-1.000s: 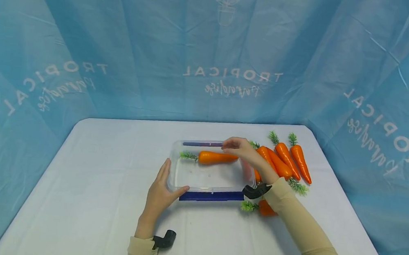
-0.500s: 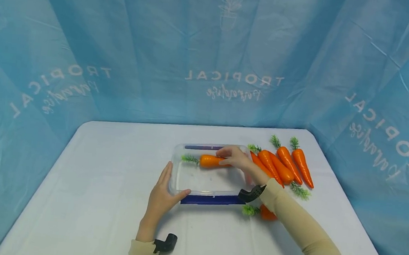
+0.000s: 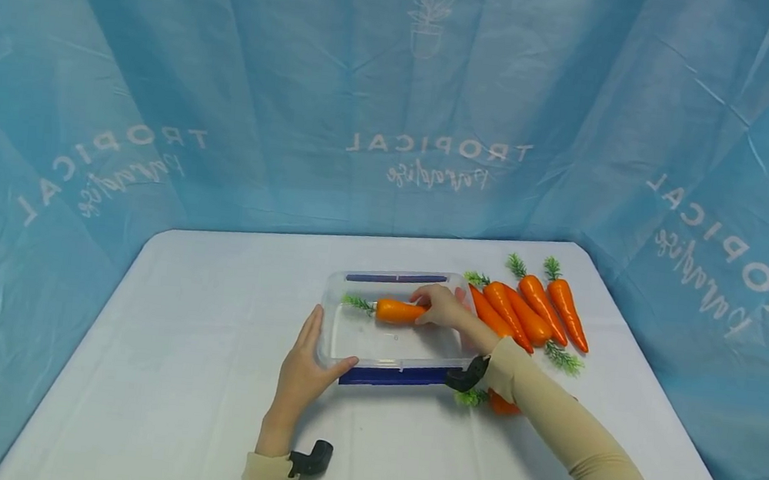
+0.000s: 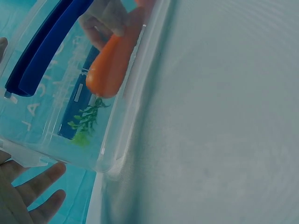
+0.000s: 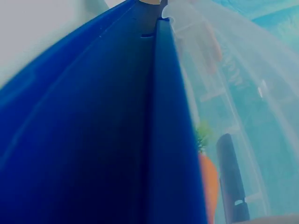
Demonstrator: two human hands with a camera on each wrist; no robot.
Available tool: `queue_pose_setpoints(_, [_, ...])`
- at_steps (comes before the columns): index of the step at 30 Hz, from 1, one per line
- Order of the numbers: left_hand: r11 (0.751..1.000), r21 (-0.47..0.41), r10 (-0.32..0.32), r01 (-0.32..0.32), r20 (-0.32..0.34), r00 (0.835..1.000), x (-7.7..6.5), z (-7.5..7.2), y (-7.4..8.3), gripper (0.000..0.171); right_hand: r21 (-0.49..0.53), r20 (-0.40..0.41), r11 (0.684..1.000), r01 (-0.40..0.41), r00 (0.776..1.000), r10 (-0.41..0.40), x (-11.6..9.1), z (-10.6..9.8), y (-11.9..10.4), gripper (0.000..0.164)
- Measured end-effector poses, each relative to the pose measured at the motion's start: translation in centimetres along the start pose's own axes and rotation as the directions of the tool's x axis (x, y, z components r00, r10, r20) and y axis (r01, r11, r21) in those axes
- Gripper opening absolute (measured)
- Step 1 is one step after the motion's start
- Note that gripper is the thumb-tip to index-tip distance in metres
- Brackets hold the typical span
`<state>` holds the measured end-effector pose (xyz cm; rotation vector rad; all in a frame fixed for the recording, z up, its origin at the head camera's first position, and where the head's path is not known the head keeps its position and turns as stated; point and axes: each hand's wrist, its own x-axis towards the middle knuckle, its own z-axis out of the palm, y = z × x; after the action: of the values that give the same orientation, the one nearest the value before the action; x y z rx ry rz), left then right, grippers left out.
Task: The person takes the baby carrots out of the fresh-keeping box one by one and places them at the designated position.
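Note:
A clear plastic container [image 3: 374,343] with blue side clips stands on the white table. Inside it lies one orange carrot [image 3: 394,311], its green leafy top to the left. My right hand [image 3: 446,309] reaches into the container from the right, fingers and thumb pinching the carrot near its thin end; that tip is hidden under the hand. In the left wrist view those fingers show through the clear wall on the carrot [image 4: 110,67]. My left hand [image 3: 302,375] rests against the container's left end, fingers straight and thumb extended to the front corner. A blue clip [image 5: 173,116] fills much of the right wrist view.
Several carrots [image 3: 523,315] lie close together just right of the container. Another carrot [image 3: 502,404] sits nearer the front, partly hidden by the right sleeve. Blue printed curtains [image 3: 396,195] hang behind the table [image 3: 207,347] and at both sides.
My right hand has moved down and left from above the carrot's thin end onto the carrot. The carrot has shifted slightly toward the container's middle. My left hand stays at the container.

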<state>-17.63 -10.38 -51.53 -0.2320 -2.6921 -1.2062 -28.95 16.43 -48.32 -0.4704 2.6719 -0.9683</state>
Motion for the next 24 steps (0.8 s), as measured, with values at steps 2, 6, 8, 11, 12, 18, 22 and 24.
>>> queue_pose_setpoints(2, [1.0,0.002,0.002,-0.002,-0.002,1.0,-0.1,0.0,0.0,0.106,0.039,-0.005,0.999,0.011,1.0,-0.011,0.0,0.0,0.1,0.034])
queue_pose_setpoints(6, [1.0,0.009,0.012,-0.012,-0.008,1.0,-0.1,0.1,0.0,0.106,0.183,-0.007,0.982,0.055,0.998,-0.055,-0.5,-0.5,0.0,0.035])
queue_pose_setpoints(8, [1.0,0.009,0.014,-0.014,-0.009,1.0,-0.1,0.1,-0.1,0.107,0.236,-0.018,0.968,0.087,0.996,-0.086,-1.2,-1.3,-0.4,0.036])
queue_pose_setpoints(11, [1.0,0.004,0.018,-0.017,-0.009,1.0,0.0,0.3,-0.3,0.107,0.289,-0.044,0.948,0.136,0.991,-0.129,-2.8,-3.1,-1.1,0.037])
queue_pose_setpoints(12, [1.0,0.003,0.02,-0.02,-0.01,1.0,0.0,0.3,-0.3,0.107,0.298,-0.055,0.944,0.144,0.99,-0.133,-3.4,-3.8,-1.3,0.038])
queue_pose_setpoints(18, [0.999,-0.009,0.031,-0.031,-0.025,0.999,0.1,0.2,-0.5,0.108,0.254,-0.124,0.957,0.139,0.986,-0.111,-7.4,-7.7,-0.5,0.038])
queue_pose_setpoints(22, [0.999,-0.018,0.038,-0.038,-0.018,0.999,0.2,0.2,-0.4,0.108,0.202,-0.172,0.975,0.095,0.983,-0.06,-10.3,-9.3,2.0,0.038])
queue_pose_setpoints(24, [0.999,-0.024,0.042,-0.042,-0.014,0.999,0.2,0.2,-0.3,0.107,0.185,-0.179,0.98,0.068,0.983,-0.035,-11.9,-10.0,3.6,0.039])
